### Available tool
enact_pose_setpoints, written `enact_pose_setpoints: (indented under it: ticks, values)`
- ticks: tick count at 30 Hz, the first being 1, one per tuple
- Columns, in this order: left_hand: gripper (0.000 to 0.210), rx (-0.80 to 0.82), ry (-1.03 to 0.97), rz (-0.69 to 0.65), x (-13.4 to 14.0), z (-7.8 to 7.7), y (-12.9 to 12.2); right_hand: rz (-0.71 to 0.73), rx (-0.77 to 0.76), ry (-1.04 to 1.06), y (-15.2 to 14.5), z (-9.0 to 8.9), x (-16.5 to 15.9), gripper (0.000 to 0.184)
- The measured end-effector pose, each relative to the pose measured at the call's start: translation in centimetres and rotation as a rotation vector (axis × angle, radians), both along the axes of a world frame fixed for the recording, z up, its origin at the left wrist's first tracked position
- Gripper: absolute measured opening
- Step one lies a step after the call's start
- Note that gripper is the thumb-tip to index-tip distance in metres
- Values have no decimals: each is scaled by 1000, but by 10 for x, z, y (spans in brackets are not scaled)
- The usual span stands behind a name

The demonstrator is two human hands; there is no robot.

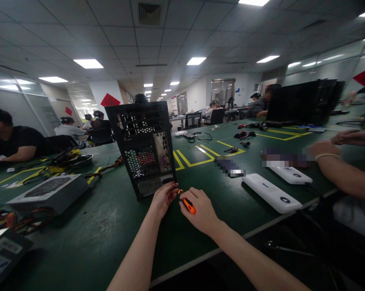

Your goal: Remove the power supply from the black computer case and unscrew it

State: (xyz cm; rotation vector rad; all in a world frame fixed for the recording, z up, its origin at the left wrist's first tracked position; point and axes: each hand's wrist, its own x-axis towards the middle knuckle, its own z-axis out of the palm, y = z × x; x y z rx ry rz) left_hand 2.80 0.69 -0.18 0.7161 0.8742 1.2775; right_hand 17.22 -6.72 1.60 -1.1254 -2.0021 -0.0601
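A black computer case (140,151) stands upright on the green table, its rear with vents and ports turned toward me. My right hand (197,208) is closed around an orange and black screwdriver (188,205), whose shaft points up and left toward the case's lower right corner. Right at that corner is my left hand (165,198), fingers curled together near the screwdriver's tip. Whatever my left fingers pinch is too small or hidden to make out.
Left of the case lies a grey power supply (50,190) with bundled cables; another box (6,256) is nearer. Two white power banks (271,193) lie right. A co-worker's arm (346,161) rests at the right edge. Dark monitors (303,101) stand behind.
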Motion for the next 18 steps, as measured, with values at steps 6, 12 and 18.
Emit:
enact_pose_setpoints:
  ticks: [6, 12, 18]
  values:
    - [18, 28, 14, -17, 0, -1, -2, -18, 38, 58, 4, -2, 0, 9]
    - [22, 52, 28, -21, -1, -3, 1, 13, 47, -6, 2, -3, -1, 10]
    - [20, 24, 29, -24, -4, -4, 0, -12, -15, 116, 2, 0, 0, 6]
